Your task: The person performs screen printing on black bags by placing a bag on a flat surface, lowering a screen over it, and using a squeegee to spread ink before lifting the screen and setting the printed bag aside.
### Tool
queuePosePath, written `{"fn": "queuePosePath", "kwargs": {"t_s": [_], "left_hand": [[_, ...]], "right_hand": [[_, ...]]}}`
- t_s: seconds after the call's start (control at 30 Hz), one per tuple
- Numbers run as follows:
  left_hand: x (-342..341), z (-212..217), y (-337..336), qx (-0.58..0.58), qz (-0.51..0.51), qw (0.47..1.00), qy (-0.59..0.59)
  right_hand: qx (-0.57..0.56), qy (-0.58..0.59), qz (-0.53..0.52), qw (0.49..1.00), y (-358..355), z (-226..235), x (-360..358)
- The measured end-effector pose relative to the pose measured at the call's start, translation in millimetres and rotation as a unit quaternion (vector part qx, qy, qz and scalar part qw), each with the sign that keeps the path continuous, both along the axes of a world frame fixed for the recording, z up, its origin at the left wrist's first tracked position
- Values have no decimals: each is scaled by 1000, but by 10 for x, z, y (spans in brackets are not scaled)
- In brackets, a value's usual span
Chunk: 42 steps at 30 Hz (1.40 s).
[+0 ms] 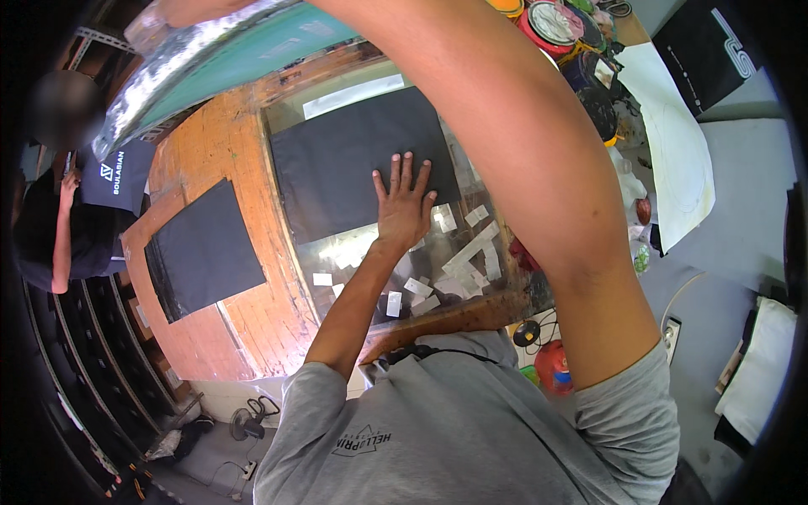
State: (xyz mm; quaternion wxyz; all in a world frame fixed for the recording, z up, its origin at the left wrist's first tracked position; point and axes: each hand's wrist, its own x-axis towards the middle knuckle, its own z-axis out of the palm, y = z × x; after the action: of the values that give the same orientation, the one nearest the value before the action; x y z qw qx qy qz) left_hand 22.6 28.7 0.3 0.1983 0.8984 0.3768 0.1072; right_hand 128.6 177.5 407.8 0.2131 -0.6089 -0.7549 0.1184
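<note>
My left hand (404,202) lies flat with fingers spread on a black fabric sheet (337,160). The sheet rests on a glass panel (345,261) set in the wooden table, with a pale strip (353,96) along its far edge. My right arm reaches up across the view to the far left. There my right hand (202,10), partly cut off by the upper edge, grips a tilted screen-printing frame (244,63) with green mesh and a silvery rim. Its fingers show only in part. Left of the glass, a second black fabric sheet (206,252) lies on the wood.
Several pale tape pieces (463,268) are stuck about the glass. Another person (55,227) at the left handles a black printed sheet (118,181), near dark racks (93,353). Ink tubs (555,23) crowd the far right, beside a white sheet (669,139). A small fan (246,424) stands below.
</note>
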Motion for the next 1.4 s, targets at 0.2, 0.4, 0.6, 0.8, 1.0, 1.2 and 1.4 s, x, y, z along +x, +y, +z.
{"fn": "queuePosePath", "kwargs": {"t_s": [0.2, 0.4, 0.6, 0.8, 1.0, 1.2, 1.4], "left_hand": [[-266, 81, -95, 27, 104, 994, 34], [-378, 85, -308, 30, 99, 993, 63], [-352, 59, -326, 46, 104, 993, 43], [-380, 41, -392, 48, 102, 992, 57], [-428, 52, -419, 57, 86, 994, 36], [-594, 618, -373, -45, 136, 976, -166], [-1084, 1306, -848, -402, 332, 549, -654]], "right_hand": [[-9, 11, 2, 1000, -81, 56, 54], [-10, 10, 4, 1000, -133, 69, 11], [-21, 2, 0, 1000, -157, 68, -17], [7, -39, -2, 999, 12, -66, -115], [96, -36, 3, 995, 124, -206, -138], [170, -62, -26, 983, -309, -630, -234], [179, -74, -22, 981, -1677, -2221, -612]]}}
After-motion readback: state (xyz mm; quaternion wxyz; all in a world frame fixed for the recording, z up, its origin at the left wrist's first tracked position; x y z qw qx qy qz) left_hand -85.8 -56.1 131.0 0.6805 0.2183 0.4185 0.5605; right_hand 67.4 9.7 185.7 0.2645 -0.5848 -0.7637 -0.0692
